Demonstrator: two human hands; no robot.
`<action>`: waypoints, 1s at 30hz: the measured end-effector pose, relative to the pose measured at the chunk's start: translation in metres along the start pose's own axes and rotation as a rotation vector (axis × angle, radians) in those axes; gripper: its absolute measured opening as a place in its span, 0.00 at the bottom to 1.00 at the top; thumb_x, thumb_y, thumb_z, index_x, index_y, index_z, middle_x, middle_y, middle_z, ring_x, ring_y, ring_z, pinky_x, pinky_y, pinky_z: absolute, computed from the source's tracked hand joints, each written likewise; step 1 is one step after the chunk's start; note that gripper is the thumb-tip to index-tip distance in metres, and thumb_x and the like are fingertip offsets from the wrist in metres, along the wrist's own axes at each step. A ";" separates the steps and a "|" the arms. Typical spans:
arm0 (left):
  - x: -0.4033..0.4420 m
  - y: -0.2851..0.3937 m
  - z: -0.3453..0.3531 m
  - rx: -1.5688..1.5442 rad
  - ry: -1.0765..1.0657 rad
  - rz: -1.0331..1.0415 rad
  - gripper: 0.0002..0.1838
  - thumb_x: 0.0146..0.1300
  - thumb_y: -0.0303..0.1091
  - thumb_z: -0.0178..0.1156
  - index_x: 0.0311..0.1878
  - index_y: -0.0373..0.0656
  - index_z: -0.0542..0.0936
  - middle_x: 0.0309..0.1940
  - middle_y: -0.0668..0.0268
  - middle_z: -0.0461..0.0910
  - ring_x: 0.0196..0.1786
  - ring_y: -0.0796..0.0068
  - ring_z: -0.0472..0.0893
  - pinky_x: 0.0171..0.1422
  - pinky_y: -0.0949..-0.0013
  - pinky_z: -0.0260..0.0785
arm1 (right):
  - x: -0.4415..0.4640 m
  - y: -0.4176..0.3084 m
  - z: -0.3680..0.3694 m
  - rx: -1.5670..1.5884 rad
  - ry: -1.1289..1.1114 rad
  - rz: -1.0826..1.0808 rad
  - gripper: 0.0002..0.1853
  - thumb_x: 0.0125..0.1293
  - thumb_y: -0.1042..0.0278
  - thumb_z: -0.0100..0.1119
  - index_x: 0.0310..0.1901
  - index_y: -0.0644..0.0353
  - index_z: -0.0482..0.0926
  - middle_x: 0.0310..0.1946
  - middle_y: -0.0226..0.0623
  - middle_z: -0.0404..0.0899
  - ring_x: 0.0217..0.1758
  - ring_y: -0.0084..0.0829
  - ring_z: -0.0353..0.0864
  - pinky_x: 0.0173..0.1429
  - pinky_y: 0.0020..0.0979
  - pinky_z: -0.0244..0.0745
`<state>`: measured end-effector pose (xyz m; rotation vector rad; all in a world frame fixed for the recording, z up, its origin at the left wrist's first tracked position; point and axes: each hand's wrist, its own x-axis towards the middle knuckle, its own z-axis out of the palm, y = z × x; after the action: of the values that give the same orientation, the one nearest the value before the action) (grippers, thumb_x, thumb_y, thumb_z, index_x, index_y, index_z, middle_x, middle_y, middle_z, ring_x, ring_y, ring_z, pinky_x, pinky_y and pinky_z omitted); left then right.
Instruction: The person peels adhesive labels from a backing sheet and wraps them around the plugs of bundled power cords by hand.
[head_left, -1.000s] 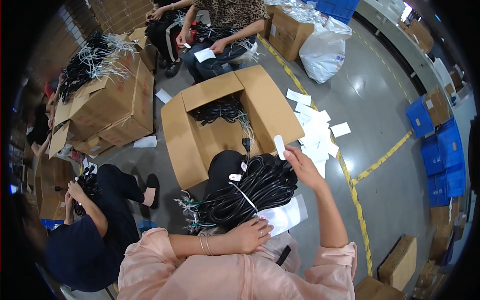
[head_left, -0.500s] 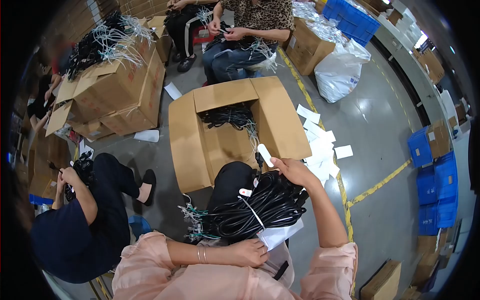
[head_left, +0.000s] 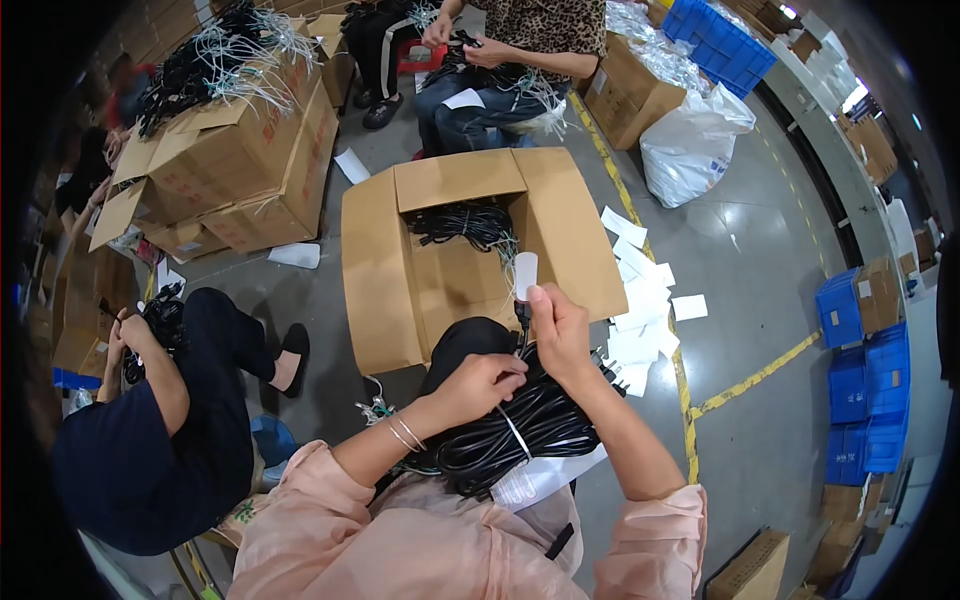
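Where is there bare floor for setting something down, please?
The widest bare floor lies right of the yellow line, between the white sheets and the blue bins. A narrower patch lies between the stacked boxes and the open carton. It is crowded around the left hand and right hand, over the black cables, and just right of the carton, where sheets lie.

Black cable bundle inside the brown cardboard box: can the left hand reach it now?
Probably, perhaps leaning: open brown cardboard flaps leave the black cable bundle exposed to the left hand.
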<state>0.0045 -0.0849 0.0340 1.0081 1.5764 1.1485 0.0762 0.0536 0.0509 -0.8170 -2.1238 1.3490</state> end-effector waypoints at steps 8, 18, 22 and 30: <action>-0.010 -0.016 0.016 0.276 0.192 0.473 0.08 0.62 0.29 0.57 0.40 0.33 0.79 0.33 0.55 0.81 0.35 0.58 0.81 0.41 0.64 0.72 | -0.012 -0.032 0.008 0.114 -0.020 -0.285 0.15 0.71 0.60 0.46 0.39 0.64 0.77 0.18 0.38 0.73 0.19 0.29 0.74 0.25 0.28 0.66; -0.016 -0.039 0.002 -0.538 0.188 -0.056 0.13 0.70 0.36 0.50 0.44 0.36 0.79 0.31 0.69 0.79 0.28 0.86 0.71 0.32 0.81 0.65 | -0.028 0.028 -0.025 0.393 -0.364 0.284 0.19 0.73 0.54 0.45 0.48 0.63 0.73 0.30 0.29 0.75 0.31 0.19 0.74 0.37 0.21 0.68; -0.006 -0.041 -0.013 -0.640 0.118 -0.128 0.13 0.72 0.35 0.48 0.46 0.35 0.77 0.32 0.64 0.79 0.28 0.82 0.72 0.35 0.79 0.68 | -0.025 0.027 -0.041 0.257 -0.523 0.251 0.07 0.64 0.70 0.59 0.40 0.62 0.78 0.31 0.27 0.79 0.32 0.15 0.75 0.38 0.18 0.70; -0.005 -0.051 -0.023 -0.752 0.058 -0.149 0.12 0.70 0.36 0.51 0.43 0.36 0.75 0.38 0.60 0.79 0.37 0.76 0.77 0.45 0.73 0.72 | -0.013 0.036 -0.046 0.197 -0.632 0.366 0.05 0.62 0.73 0.60 0.35 0.66 0.80 0.28 0.32 0.80 0.29 0.20 0.80 0.34 0.20 0.76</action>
<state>-0.0212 -0.1066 -0.0111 0.3549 1.0819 1.5013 0.1246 0.0847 0.0342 -0.7934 -2.2982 2.2083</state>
